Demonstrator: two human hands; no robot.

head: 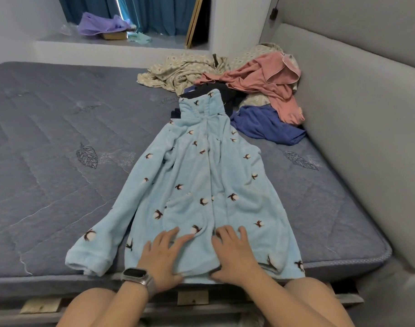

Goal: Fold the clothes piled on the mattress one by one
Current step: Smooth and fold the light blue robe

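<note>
2 flat, spread hands, left hand (165, 253) and right hand (234, 252), on the fleece top (201, 175) (near hem)

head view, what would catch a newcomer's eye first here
A light blue fleece top lies spread flat down the middle of the grey mattress, with the left hand and right hand pressing on its near hem. Behind it, by the padded wall at the far right, sits a pile of unfolded clothes topped by a pink garment.
</note>
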